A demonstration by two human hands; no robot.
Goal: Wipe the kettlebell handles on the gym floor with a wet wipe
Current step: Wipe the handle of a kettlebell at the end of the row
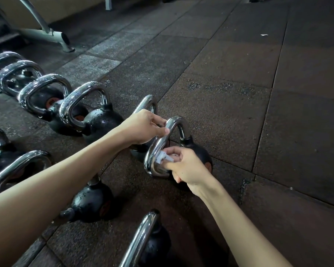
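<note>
Kettlebell handle gripped by left hand, right hand pinching the wet wipe: best wrap it fully round.

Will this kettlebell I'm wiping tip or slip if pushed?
Likely heavy for its size: the kettlebell has a solid-looking black ball. Its polished handle may be slippery under the wipe. It looks tilted, so could tip.

Grey equipment frame at top left, small white scrap far right
</note>
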